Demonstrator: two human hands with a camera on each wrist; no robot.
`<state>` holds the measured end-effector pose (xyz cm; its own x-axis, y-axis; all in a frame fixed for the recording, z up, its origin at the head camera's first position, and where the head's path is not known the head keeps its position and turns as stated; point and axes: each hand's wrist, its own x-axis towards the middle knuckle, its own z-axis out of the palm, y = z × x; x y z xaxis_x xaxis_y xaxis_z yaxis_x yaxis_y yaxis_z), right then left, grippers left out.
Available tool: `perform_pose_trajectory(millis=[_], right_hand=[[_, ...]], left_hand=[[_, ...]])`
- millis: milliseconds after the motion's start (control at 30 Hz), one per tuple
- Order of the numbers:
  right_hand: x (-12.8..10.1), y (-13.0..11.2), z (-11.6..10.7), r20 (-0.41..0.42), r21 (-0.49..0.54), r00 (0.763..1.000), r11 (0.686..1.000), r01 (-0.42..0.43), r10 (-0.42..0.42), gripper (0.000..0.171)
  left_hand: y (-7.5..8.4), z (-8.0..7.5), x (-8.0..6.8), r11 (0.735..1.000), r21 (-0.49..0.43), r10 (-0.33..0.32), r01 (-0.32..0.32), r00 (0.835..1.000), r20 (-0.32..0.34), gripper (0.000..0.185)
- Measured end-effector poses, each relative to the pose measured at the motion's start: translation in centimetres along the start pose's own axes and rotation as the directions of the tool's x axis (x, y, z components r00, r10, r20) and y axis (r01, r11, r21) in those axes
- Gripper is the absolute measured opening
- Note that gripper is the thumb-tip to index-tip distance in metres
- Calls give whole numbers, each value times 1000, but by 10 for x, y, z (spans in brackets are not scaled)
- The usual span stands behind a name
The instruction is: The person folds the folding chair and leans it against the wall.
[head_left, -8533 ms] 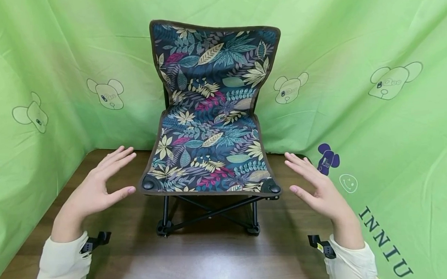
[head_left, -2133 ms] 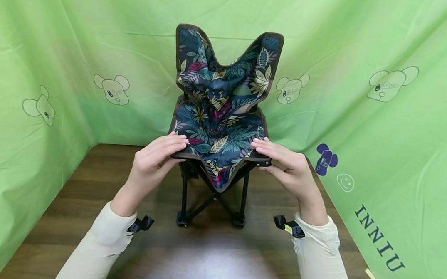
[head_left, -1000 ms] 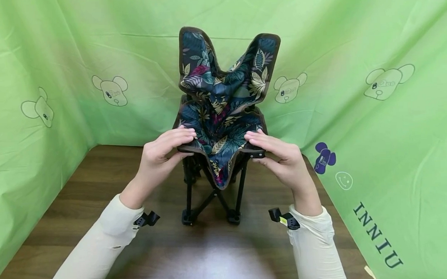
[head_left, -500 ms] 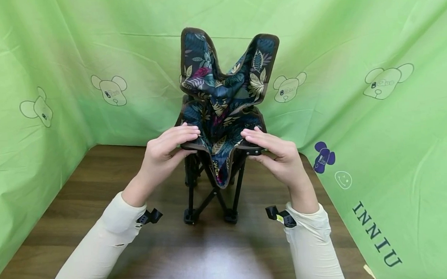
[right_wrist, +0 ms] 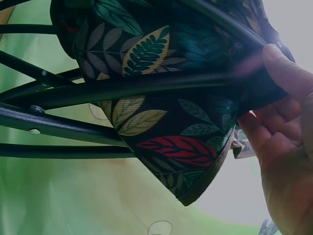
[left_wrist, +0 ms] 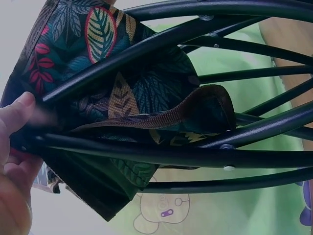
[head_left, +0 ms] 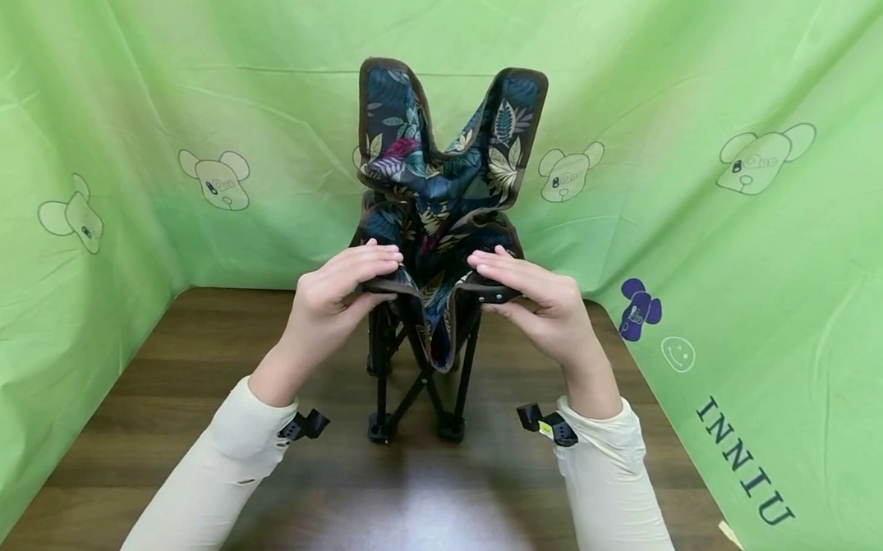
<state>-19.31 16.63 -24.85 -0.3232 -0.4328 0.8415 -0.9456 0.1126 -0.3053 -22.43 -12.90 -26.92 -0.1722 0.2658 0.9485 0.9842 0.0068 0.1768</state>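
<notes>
The folding chair stands on the wooden table, near its back edge, with the leaf-print seat already sagging between the two front corners. The left front corner is pinched by the left hand, fingers laid over the brown binding and thumb underneath; the right front corner is gripped in the same way by the right hand. In both wrist views the thumbs are seen pressed against the black frame tubes, so the hold is on frame and fabric together.

The step appears to be best done by bringing both corners inward evenly — one side pushed faster than the other would likely twist the crossed legs. Fingers are best kept on the outer binding and away from the crossing tubes, where skin could be nipped. The loose fabric should be left to drop down the middle.

Room is tight behind: the green backdrop hangs just beside the chair back and along both sides. Open table lies in front, toward the sleeves.
</notes>
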Motion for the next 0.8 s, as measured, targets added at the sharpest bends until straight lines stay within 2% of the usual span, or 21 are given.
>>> perform_pose_trajectory(millis=[100, 433, 667, 800], right_hand=[[-1, 4, 1, -11, -7, 1000, 1000, -3, 3, 59], [4, 5, 8, -31, -19, 1000, 1000, -1, 0, 57], [6, 3, 12, -23, 17, 997, 998, -67, 68, 61], [9, 0, 9, -22, 14, 994, 995, -103, 104, 62]], left_hand=[[-1, 0, 1, 1000, -1, -2, 2, 1000, -8, 42], [-3, 6, -1, 999, 7, -34, 34, 997, -64, 40], [-2, 13, -2, 998, 6, -55, 56, 993, -107, 41], [-4, 18, 1, 998, -35, -59, 55, 991, -120, 41]])
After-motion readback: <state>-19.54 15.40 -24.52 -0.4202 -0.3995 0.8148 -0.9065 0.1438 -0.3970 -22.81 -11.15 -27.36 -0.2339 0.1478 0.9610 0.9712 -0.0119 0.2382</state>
